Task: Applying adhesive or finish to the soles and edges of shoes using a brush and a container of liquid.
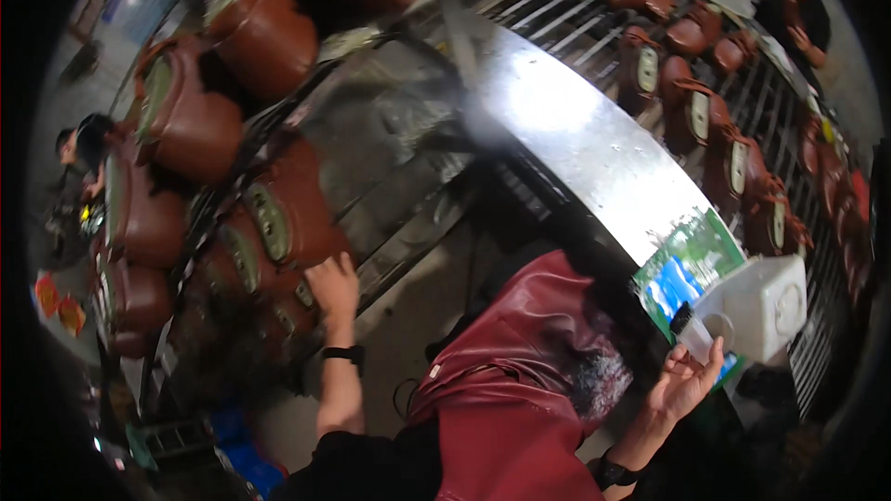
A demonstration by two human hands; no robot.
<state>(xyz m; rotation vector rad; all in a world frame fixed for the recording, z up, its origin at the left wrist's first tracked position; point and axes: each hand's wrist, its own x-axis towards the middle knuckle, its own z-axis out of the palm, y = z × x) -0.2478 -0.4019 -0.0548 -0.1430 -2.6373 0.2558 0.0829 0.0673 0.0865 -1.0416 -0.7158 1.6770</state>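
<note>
My left hand (334, 288) reaches to a rack on the left, beside a reddish-brown shoe (288, 190) whose greenish sole faces sideways. Its thumb stands apart from the bent fingers, which lie against the shoes; no firm grip shows. More brown shoes (243, 260) crowd below it, partly blurred. On the right, my right hand (687, 380) pinches a small brush (696, 341) with a pale translucent handle and a dark tip. Just beyond the brush is a white plastic container (780, 308), its mouth toward the hand, over a green and blue printed sheet (691, 264).
A shiny metal plate (575, 139) runs diagonally ahead. Slatted racks (557, 19) with more brown shoes (691, 111) stand beyond it. Large shoes (269, 37) fill the upper left rack. A dark red apron (520, 371) covers my lap. Other people (798, 19) are at both sides.
</note>
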